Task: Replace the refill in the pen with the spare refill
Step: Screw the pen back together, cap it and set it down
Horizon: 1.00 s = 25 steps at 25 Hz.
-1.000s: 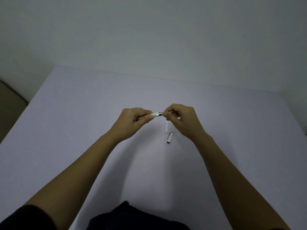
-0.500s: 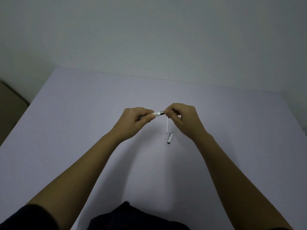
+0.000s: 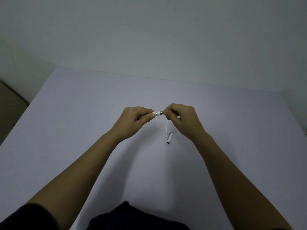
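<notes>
Both hands hold a white pen point(image 3: 157, 113) level above the middle of the table. My left hand point(image 3: 137, 119) is closed around the barrel, most of which it hides. My right hand point(image 3: 181, 117) pinches the pen's dark front end with thumb and fingers. Only a short white and dark stretch of the pen shows between the hands. A thin white refill point(image 3: 166, 126) lies on the table just below my right fingers. Beside it lies the pen's white cap point(image 3: 169, 137), dark opening toward me.
The pale lavender table point(image 3: 83, 130) reaches back to a plain wall. A brownish piece of furniture point(image 3: 10, 107) stands past the table's left edge. My dark clothing point(image 3: 129, 218) shows at the bottom.
The hands stay almost in place. My right fingers have shifted slightly on the pen's front end, and the gap between the hands looks a little narrower.
</notes>
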Tool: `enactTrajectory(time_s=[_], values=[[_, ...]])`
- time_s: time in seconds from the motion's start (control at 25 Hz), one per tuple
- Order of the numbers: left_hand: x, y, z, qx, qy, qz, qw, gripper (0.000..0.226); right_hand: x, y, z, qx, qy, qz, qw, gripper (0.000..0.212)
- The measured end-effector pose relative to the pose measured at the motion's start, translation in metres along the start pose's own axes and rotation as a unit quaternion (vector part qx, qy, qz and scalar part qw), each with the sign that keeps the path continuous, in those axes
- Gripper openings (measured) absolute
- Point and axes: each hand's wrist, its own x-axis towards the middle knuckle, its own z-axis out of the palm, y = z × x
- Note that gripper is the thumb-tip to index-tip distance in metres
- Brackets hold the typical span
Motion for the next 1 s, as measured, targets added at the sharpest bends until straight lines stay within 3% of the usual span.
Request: enactTrajectory(time_s=[0.32, 0.44, 0.52, 0.6, 0.72, 1.0], values=[[0.001, -0.001, 0.001, -0.003, 0.004, 0.0, 1.0, 0.017, 0.003, 0.004, -0.002, 0.025, -0.003, -0.02, 0.999, 0.01], [0.001, -0.002, 0.004, -0.017, 0.022, -0.015, 0.999, 0.017, 0.004, 0.01, 0.002, 0.053, -0.004, -0.001, 0.999, 0.023], [0.001, -0.002, 0.002, -0.022, 0.031, -0.023, 0.999, 0.018, 0.002, 0.023, 0.005, 0.115, 0.0, 0.057, 0.992, 0.039], [0.003, -0.003, -0.001, -0.024, 0.036, -0.03, 0.999, 0.017, -0.001, 0.04, 0.015, 0.154, 0.055, 0.137, 0.977, 0.034], [0.008, -0.004, -0.003, -0.03, 0.042, -0.036, 0.998, 0.015, -0.012, 0.072, 0.039, 0.047, 0.11, 0.257, 0.959, 0.025], [0.016, -0.007, -0.001, -0.029, 0.038, -0.045, 0.998, 0.015, -0.036, 0.114, 0.089, -0.089, -0.03, 0.446, 0.89, 0.031]])
